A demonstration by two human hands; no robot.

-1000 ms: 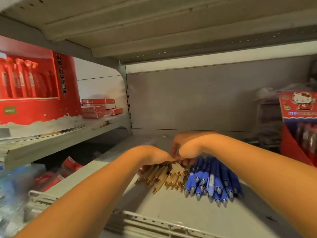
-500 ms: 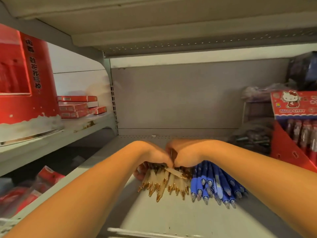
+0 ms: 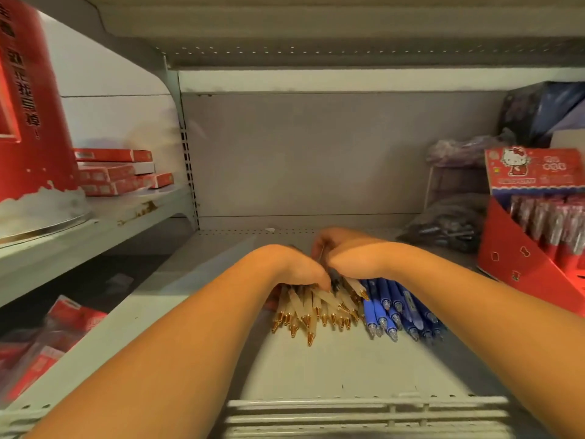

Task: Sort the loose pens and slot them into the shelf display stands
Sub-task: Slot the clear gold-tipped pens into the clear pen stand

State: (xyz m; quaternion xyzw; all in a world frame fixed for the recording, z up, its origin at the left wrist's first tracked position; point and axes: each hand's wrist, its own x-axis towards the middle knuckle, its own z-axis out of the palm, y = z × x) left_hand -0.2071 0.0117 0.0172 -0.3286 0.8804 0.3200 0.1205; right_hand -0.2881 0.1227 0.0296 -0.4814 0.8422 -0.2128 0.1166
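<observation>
cream pens (image 3: 311,307) tops: hidden under left hand (image 3: 294,264) | red box (image 3: 28,106): cropped left

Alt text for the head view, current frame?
The left hand and right hand meet over loose pens on a grey shelf: cream pens with gold tips beside blue pens, a dark pen between the hands. A red display box of pens stands at right.

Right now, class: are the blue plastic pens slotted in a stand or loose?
Loose: the blue plastic pens lie flat on the grey metal shelf.
</observation>
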